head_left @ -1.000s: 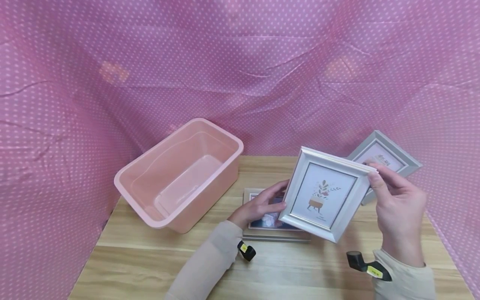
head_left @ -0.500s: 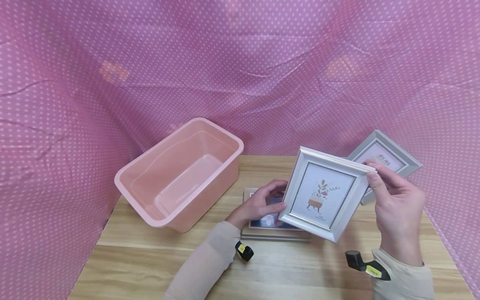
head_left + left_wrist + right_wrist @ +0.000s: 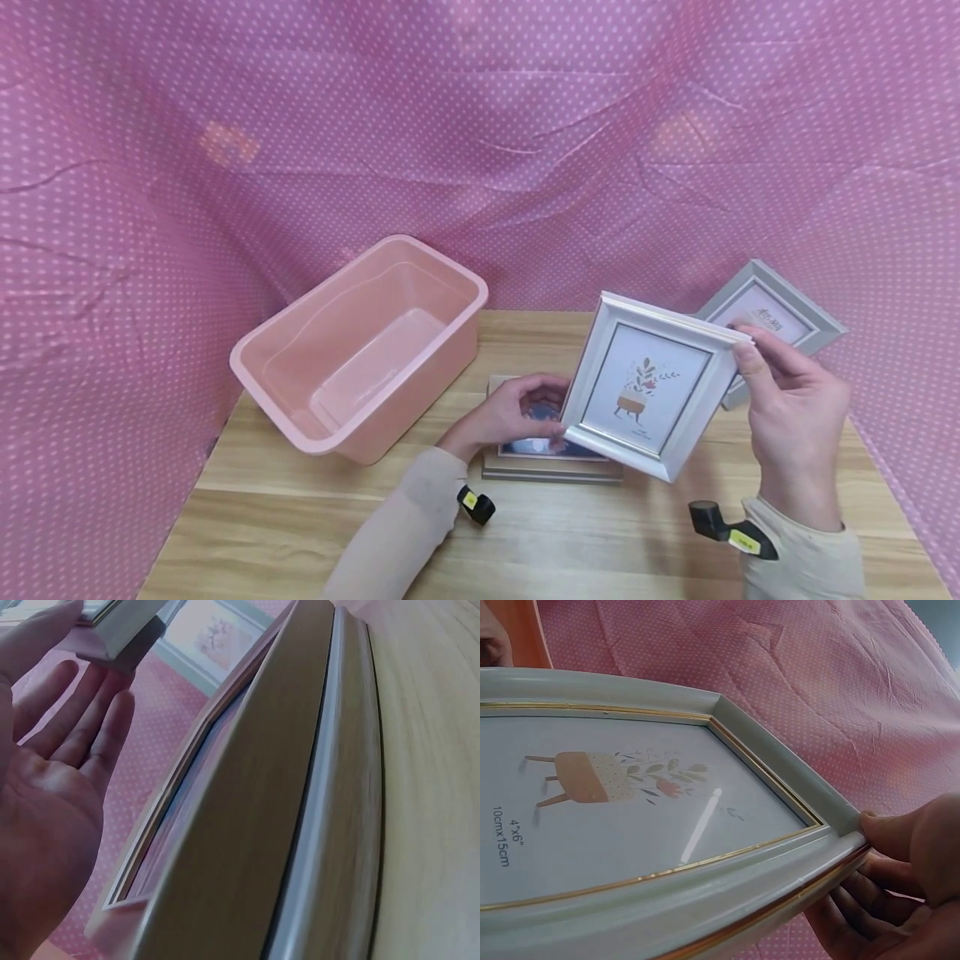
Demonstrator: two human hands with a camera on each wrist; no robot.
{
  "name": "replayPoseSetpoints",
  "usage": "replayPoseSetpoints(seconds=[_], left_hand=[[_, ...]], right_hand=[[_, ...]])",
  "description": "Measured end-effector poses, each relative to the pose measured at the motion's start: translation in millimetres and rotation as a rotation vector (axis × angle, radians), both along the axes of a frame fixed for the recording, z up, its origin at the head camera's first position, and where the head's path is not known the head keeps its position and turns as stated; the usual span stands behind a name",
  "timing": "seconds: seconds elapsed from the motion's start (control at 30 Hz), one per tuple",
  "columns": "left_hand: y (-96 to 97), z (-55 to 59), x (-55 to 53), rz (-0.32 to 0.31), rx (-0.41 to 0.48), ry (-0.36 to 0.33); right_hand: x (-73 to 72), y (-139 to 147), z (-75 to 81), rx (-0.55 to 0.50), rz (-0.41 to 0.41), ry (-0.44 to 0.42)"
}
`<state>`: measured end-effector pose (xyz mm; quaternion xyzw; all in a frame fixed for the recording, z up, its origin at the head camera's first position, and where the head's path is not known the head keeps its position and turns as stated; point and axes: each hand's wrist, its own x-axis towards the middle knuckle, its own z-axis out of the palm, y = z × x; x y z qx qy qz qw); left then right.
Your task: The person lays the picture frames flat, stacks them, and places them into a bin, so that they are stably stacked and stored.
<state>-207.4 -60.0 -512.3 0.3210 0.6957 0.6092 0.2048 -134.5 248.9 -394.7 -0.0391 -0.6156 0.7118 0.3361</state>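
Note:
A white picture frame [image 3: 647, 379] with a potted-plant print is held tilted above the table. My right hand [image 3: 798, 417] pinches its upper right corner between thumb and fingers, as the right wrist view also shows at the frame's corner [image 3: 832, 825]. Near the opposite edge, my left hand [image 3: 502, 412] has its thumb and fingers spread apart, with the tips at the frame's left side. In the left wrist view the fingers [image 3: 112, 742] are extended close to the frame's corner; whether they bear on it is unclear. Beneath lies a stack of wood-toned picture frames [image 3: 551, 471], partly hidden.
A pink plastic tub [image 3: 442, 408] stands on the wooden table [image 3: 300, 517] at left. Behind my right hand, a grey picture frame [image 3: 821, 329] leans up at the back right. Pink dotted cloth [image 3: 480, 150] surrounds the table's back and sides.
My left hand has shifted a little to the left, its thumb sliding off the white frame's front to the edge. The right hand and the white frame have barely moved.

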Motion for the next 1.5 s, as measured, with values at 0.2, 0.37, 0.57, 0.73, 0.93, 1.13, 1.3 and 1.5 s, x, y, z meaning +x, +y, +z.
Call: replayPoseSetpoints(seconds=[0.2,0.37,0.57,0.73,0.93,1.13,1.3,1.5], left_hand=[[-4.2,2.4,2.6,-0.026,-0.026,0.002],[-6.2,1.9,4.1,-0.017,-0.054,0.033],[-9.3,1.6,7.8,0.017,-0.056,0.033],[-13.4,1.2,10.2,0.051,-0.048,0.002],[-19.8,-2.9,12.3,0.092,0.005,0.017],[-23.3,-5.1,13.3,0.124,0.086,0.027],[-27.5,-5.1,15.3,0.195,0.091,0.03],[-31.5,-7.0,16.1,0.243,0.113,0.018]], right_hand=[[0.2,0,-0.4,0.031,-0.023,-0.015],[0.1,0,-1.0,0.036,-0.021,-0.003],[-0.3,0,-2.0,0.02,-0.012,-0.007],[1.8,0,-2.5,0.042,-0.015,-0.068],[5.5,-1,-4.2,0.181,-0.015,-0.156],[7.9,0,-5.8,0.222,0.038,-0.146],[9.3,1,-9.1,0.092,0.123,-0.08],[9.8,3,-14.8,-0.043,0.223,0.021]])
